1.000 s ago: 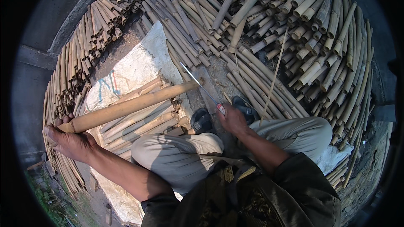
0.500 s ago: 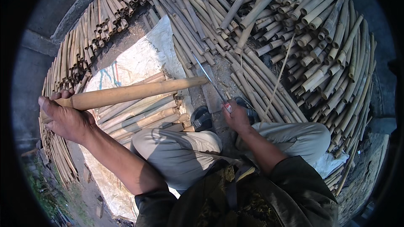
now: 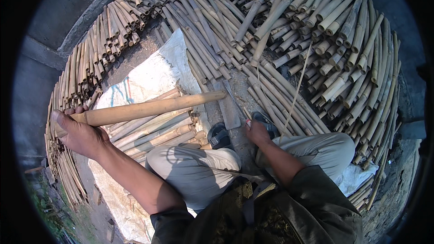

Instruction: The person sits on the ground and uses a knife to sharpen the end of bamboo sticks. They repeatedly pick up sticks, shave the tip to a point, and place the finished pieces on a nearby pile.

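Note:
My left hand (image 3: 83, 133), at the left, is wrapped round one end of a tan bamboo pole (image 3: 144, 110). The pole is held nearly level, its far end rising slightly to the right, above a flat wooden board (image 3: 230, 112). Closed round the handle of a long, narrow-bladed knife (image 3: 234, 97) is my right hand (image 3: 257, 133), in front of my right knee. The blade slants up and left, close by the pole's right end; whether they touch I cannot tell. Below the pole, several cut bamboo pieces (image 3: 156, 132) lie on a white woven sheet (image 3: 158, 65).
Large stacks of bamboo poles (image 3: 334, 58) rise at the right, with another pile (image 3: 90, 58) along the left wall. Loose poles (image 3: 280, 95) lie right of the board. A thin bamboo strip (image 3: 296, 92) leans near my right knee. My sandalled feet (image 3: 219, 136) flank the board.
The knife blade has swung and now lies lower beside the pole's end. My right hand has moved slightly down. The pole remains in my left hand; the whole view has shifted a little.

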`<state>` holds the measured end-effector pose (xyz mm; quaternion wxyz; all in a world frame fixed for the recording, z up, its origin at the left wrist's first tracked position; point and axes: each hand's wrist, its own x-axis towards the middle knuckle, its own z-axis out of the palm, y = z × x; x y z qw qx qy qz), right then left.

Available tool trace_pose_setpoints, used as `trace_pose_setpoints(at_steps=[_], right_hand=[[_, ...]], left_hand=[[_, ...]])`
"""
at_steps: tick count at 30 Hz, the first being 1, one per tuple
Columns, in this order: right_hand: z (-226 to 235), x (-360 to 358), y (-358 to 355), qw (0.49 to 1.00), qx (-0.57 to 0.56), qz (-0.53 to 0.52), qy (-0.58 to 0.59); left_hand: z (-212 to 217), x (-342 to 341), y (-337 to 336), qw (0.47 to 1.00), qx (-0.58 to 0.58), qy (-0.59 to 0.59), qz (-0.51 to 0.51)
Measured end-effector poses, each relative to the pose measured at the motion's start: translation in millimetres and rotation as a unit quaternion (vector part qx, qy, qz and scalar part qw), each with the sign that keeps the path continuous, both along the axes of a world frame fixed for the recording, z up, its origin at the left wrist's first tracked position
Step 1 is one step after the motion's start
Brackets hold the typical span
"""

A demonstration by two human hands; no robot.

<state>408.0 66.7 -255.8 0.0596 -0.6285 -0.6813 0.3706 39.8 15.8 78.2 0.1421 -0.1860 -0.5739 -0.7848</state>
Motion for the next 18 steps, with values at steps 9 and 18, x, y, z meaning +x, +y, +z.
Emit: trace_pose_setpoints(at_steps=[9, 18], right_hand=[[3, -11, -11, 0.992, 0.036, 0.095, 0.079], [-6, -6, -11, 0.995, -0.005, 0.08, 0.067]], left_hand=[[-6, -16, -15, 0.996, 0.043, -0.054, -0.061], [-26, -52, -35, 0.995, -0.027, -0.091, -0.004]])
